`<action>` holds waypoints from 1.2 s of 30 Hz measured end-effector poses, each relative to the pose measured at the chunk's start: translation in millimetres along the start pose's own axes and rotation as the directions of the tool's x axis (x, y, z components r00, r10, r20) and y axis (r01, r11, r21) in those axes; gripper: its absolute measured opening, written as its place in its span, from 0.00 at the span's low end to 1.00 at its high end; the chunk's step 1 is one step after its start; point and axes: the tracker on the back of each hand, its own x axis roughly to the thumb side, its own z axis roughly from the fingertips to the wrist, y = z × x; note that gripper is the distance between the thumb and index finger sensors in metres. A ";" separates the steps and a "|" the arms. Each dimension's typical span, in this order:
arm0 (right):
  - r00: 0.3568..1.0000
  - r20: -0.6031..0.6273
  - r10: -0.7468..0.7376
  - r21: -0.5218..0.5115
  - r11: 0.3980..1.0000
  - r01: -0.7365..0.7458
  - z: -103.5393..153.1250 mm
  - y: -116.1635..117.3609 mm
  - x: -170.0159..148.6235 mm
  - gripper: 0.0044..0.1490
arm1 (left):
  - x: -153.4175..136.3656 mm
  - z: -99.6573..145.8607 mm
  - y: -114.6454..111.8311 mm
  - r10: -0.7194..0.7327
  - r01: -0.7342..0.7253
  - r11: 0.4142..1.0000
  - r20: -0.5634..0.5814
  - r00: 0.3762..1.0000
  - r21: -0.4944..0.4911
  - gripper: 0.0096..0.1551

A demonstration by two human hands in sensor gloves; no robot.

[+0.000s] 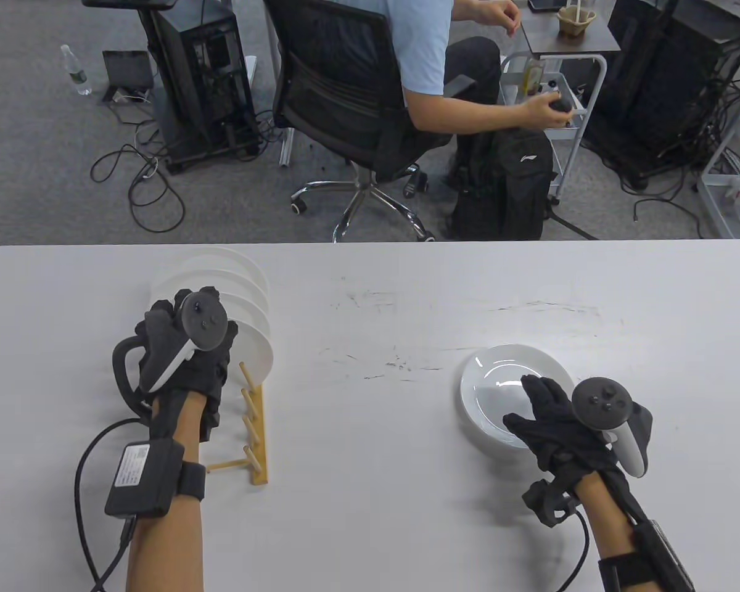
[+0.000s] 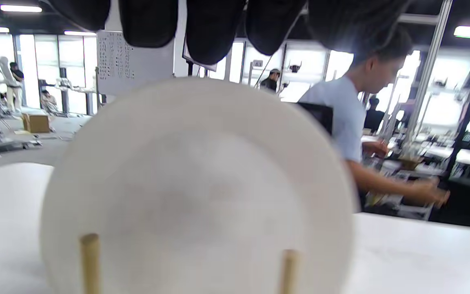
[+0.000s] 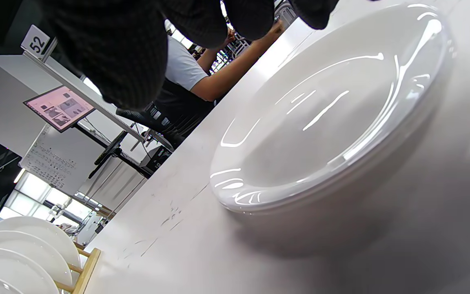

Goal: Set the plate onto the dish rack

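Note:
A white plate (image 1: 499, 382) lies flat on the white table at the right; the right wrist view (image 3: 320, 114) shows a doubled rim, as if stacked. My right hand (image 1: 524, 404) hovers over its near edge with fingers (image 3: 116, 53) spread, holding nothing. At the left stands a wooden dish rack (image 1: 256, 431) with several white plates (image 1: 246, 308) upright in it. My left hand (image 1: 179, 314) is above the nearest racked plate (image 2: 194, 183), which stands between two pegs. Its fingers (image 2: 210, 28) hang just over the plate's top edge, apart from it.
The rack's near pegs (image 1: 246, 376) stand free of plates. The rack and its plates also show in the right wrist view (image 3: 84, 265). Beyond the table's far edge (image 1: 370, 242) a person sits on an office chair (image 1: 345, 92), with a backpack (image 1: 505, 185) and a cart.

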 end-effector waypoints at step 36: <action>0.826 -0.491 0.276 -0.097 0.925 -0.367 -34.6 -4.2 -67.8 0.54 | 67.1 88.5 -92.1 0.296 -0.251 0.947 0.241 0.924 -0.200 0.44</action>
